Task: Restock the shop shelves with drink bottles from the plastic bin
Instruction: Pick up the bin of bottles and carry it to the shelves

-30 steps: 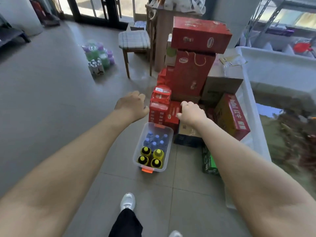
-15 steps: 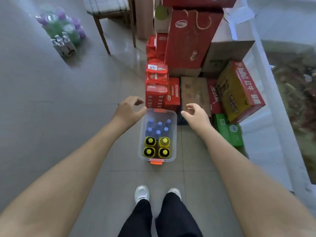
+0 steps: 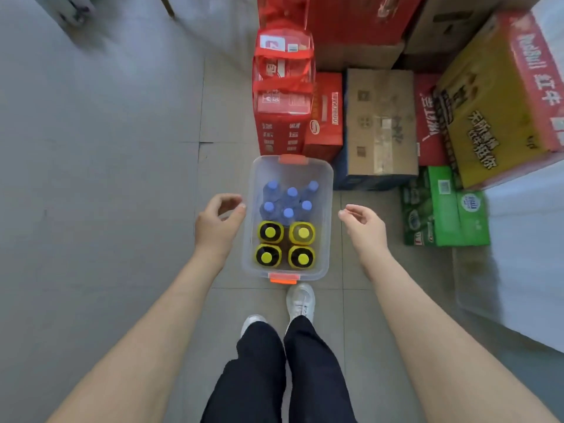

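Note:
A clear plastic bin (image 3: pixel 329 190) with orange clips stands on the tiled floor just ahead of my feet. Inside it stand several water bottles (image 3: pixel 288 198) with blue caps at the far end and several yellow-capped bottles (image 3: pixel 285 244) at the near end. My left hand (image 3: pixel 217 222) hovers beside the bin's left wall, fingers loosely curled, holding nothing. My right hand (image 3: pixel 363 224) hovers beside the right wall, fingers relaxed and empty. Neither hand touches the bin. No shelf is in view.
Red drink cartons (image 3: pixel 283 99) stand right behind the bin. A brown cardboard box (image 3: pixel 381 120), a yellow carton (image 3: pixel 494 99) and a green pack (image 3: pixel 445 209) crowd the right side. A white surface (image 3: pixel 525 245) lies at the far right. Bare tiled floor (image 3: pixel 100 148) spreads left.
I have stepped closer and looked further down, so the bin now lies directly below me. Both hands have dropped to either side of the bin.

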### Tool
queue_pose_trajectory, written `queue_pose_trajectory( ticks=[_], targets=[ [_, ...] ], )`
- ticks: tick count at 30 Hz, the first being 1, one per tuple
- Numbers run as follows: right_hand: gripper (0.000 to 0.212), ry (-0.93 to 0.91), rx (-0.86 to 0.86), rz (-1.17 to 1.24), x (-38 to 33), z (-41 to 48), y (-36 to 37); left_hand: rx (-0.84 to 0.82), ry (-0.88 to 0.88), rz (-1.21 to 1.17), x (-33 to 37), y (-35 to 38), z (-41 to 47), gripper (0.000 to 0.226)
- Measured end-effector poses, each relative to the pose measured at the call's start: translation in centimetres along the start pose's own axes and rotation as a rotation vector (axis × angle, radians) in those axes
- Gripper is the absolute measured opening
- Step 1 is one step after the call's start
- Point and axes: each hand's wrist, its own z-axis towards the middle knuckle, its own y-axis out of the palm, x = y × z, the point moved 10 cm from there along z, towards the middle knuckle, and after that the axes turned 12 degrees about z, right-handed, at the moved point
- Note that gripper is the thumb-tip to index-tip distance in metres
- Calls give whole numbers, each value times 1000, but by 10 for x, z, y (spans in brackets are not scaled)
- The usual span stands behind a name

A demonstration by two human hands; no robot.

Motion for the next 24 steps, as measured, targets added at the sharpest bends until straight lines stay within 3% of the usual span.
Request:
queue_pose_trajectory(
  ticks=[5,10,14,18,21,24],
  targets=[
    [29,44,39,-44,73,57,8,34,-108,-58,-78,49,35,18],
    [30,65,135,-95,146,116,9,36,-191,-11,-162,96,78,5],
    [32,48,176,-83,193,166,16,41,-192,44,-219,127,119,8],
    [32,-1,229,-11,225,208,24,43,-201,-4,-260,156,156,13],
    [18,-51,219,-23,236,231,33,9,-185,-29,-276,180,181,14],
    [29,-115,194,-41,241,245,40,-23,-144,5,-282,196,199,10]
  ],
)
